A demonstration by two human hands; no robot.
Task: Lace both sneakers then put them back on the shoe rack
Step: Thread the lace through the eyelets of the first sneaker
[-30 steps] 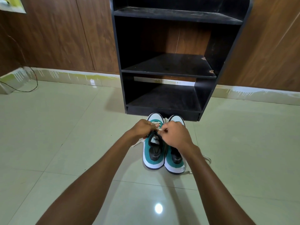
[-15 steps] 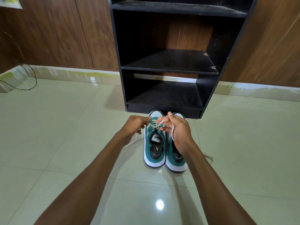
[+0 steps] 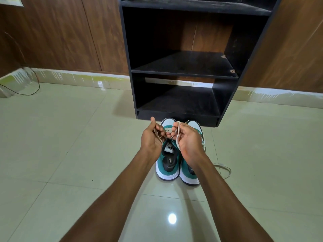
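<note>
Two teal and white sneakers stand side by side on the tiled floor, toes toward the black shoe rack [image 3: 181, 74]. Over the left sneaker [image 3: 168, 161] my left hand [image 3: 151, 138] pinches one end of its pale lace [image 3: 178, 137], and my right hand [image 3: 187, 142] holds the other end looped over its fingers. Both hands hover above the sneaker's tongue, palms turned up. The right sneaker [image 3: 189, 173] is partly hidden under my right wrist, and its loose lace [image 3: 225, 169] trails on the floor to the right.
The rack's shelves hold nothing and its base stands just beyond the toes. Wood-panelled walls run behind it. A thin black cable [image 3: 29, 88] lies on the floor at the far left. A ceiling light glares on the tile [image 3: 172, 218] between my forearms.
My hands have risen from the eyelets, drawn slightly apart and turned palm-up, pulling the lace ends up. The view has tilted down a little toward the shoes.
</note>
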